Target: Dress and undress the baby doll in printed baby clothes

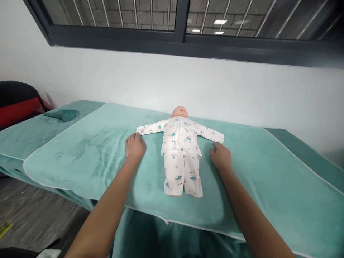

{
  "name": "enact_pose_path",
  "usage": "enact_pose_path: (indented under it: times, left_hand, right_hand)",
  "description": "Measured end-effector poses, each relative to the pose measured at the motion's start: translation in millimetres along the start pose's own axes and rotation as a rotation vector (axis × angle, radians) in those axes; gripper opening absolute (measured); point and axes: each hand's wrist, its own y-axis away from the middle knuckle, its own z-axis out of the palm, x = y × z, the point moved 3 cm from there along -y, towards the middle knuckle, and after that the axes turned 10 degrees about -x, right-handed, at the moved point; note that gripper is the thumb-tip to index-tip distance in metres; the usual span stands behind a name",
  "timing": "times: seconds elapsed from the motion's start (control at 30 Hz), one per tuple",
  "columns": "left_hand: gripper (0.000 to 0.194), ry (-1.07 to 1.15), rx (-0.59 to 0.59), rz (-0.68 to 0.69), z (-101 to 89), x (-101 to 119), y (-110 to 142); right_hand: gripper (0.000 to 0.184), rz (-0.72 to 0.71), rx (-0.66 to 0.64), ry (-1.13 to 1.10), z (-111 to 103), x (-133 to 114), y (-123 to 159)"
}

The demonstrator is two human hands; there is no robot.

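One dressed doll (183, 143) flat on a green mat (94, 154).
Nearest, the trousers (174, 172); left hand (135, 147) at one cuff (139, 130), right hand (221, 156) just below the other, both with bent fingers, whether pinching cloth I cannot tell; then the shirt (174, 134), sleeves (209, 133) spread, the bare head (179, 111), white wall (150, 82) and window (180, 34).

Arms of the doll (179, 111) are concealed by sleeves (152, 128). A red-and-black item (19, 107), possibly a chair, is cut off at left.
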Motion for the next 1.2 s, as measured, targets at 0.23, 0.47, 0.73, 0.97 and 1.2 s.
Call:
enact_pose_path:
  times: [0.23,0.47,0.73,0.97,1.2]
  left_hand:
    - [0.036,0.492,-0.037,0.197,0.8,18,142]
    - [0.061,0.898,-0.235,0.297,13.0,62,228]
    - [0.041,0.922,-0.144,0.222,3.8,84,227]
    - [0.033,1.008,-0.03,0.252,3.1,82,234]
    - [0.022,0.974,-0.054,0.219,8.0,74,245]
  right_hand:
    - [0.037,-0.181,-0.18,-0.496,-13,-30,129]
    - [0.038,-0.218,-0.228,-0.576,-18,-57,196]
    - [0.04,-0.099,-0.227,-0.519,-21,-80,186]
    - [0.033,0.084,-0.109,-0.782,-47,-75,204]
    - [0.031,0.164,-0.128,-0.688,-34,-80,226]
